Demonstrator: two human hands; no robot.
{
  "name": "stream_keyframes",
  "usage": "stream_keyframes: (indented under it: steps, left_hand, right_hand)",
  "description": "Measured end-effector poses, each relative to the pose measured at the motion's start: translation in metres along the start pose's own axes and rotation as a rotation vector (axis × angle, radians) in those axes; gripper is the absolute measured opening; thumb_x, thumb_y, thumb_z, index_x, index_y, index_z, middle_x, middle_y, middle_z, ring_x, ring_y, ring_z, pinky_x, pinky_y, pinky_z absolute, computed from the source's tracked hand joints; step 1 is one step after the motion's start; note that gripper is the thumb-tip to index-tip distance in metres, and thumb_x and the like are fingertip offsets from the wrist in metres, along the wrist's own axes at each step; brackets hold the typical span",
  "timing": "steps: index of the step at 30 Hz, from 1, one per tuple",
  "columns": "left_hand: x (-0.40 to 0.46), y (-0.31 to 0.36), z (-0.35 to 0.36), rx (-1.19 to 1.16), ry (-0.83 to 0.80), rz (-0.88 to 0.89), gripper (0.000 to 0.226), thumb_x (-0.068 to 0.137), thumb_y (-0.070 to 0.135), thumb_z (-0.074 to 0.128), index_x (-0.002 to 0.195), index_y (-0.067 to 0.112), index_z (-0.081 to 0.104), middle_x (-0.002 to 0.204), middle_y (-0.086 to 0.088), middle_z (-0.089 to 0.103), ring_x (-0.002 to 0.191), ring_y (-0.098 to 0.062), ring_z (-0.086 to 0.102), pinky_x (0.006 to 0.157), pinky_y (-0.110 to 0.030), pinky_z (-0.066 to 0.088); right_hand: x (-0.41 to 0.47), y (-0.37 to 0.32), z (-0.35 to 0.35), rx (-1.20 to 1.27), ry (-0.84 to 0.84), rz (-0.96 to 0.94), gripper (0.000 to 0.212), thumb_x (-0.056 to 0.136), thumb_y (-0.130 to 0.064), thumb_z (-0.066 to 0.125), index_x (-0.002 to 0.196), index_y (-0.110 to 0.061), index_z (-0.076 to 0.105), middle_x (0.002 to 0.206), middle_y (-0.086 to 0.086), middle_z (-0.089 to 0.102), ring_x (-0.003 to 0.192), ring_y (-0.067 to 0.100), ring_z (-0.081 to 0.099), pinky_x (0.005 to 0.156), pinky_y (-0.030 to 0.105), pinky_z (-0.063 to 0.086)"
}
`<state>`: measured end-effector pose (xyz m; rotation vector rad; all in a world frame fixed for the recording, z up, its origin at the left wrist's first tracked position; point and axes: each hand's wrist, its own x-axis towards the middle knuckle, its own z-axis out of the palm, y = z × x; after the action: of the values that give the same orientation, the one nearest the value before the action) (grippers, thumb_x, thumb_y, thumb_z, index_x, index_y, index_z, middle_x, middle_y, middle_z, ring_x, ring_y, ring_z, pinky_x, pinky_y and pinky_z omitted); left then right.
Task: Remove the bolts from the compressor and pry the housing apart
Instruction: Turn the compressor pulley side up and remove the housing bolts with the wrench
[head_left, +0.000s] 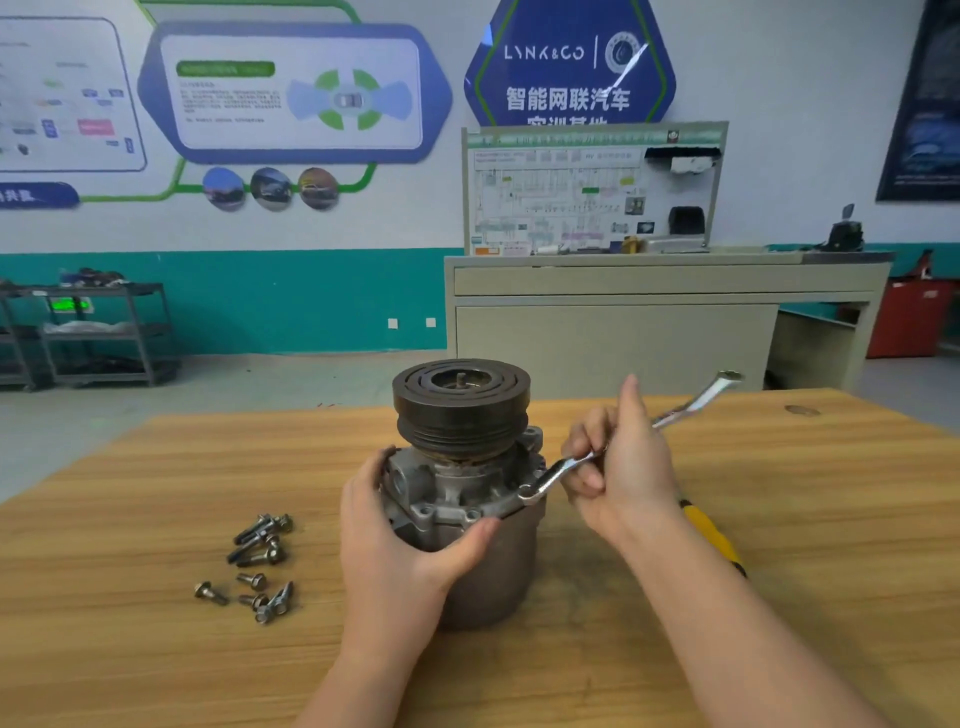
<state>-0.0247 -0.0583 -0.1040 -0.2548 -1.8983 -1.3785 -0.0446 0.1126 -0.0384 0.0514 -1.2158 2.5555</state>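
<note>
A grey compressor (457, 493) stands upright on the wooden table (779, 493), its dark grooved pulley (461, 402) on top. My left hand (400, 545) grips the housing from the left, thumb across the front under the flange. My right hand (621, 467) holds a silver ring spanner (623, 441) by its shaft. The spanner's lower ring end (530, 491) sits on the right side of the flange, apparently over a bolt I cannot see. Several removed bolts (257, 564) lie loose on the table to the left of the compressor.
A yellow-handled tool (714, 535) lies on the table behind my right forearm, partly hidden. Beyond the table stand a grey workbench (649, 312) with a wiring display board and a dark shelf rack (98, 332) at far left.
</note>
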Motion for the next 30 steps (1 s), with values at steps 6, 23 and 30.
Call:
stream_keyframes:
  steps: [6,23,30]
  left_hand:
    - [0.003,-0.007,0.001,-0.024,0.000,0.013,0.094,0.045,0.068,0.073,0.127,0.041,0.035,0.114,0.039,0.042,0.112,0.025,0.038,0.085,0.006,0.030]
    - [-0.009,0.003,0.010,0.073,0.082,-0.037,0.107,0.046,0.069,0.073,0.136,0.023,0.037,0.109,0.031,0.038,0.111,0.002,0.037,0.094,-0.022,0.031]
    - [-0.009,0.002,0.007,0.040,0.030,-0.079,0.107,0.045,0.063,0.082,0.135,0.026,0.038,0.119,0.015,0.045,0.117,-0.012,0.046,0.098,-0.032,0.039]
  right_hand:
    - [0.004,-0.012,-0.006,0.048,-0.017,0.070,0.050,0.079,-0.047,0.064,0.039,-0.018,0.051,0.047,0.001,0.052,0.027,0.005,0.038,0.027,0.012,0.027]
    - [-0.052,0.021,0.010,-0.809,0.183,-0.919,0.054,0.092,-0.058,0.045,0.060,-0.015,0.053,0.055,-0.001,0.057,0.056,0.011,0.057,0.057,0.020,0.042]
    - [-0.067,0.050,0.038,-0.968,0.451,-1.026,0.037,0.096,-0.036,0.046,0.071,-0.012,0.057,0.066,-0.001,0.055,0.057,0.008,0.047,0.048,0.014,0.035]
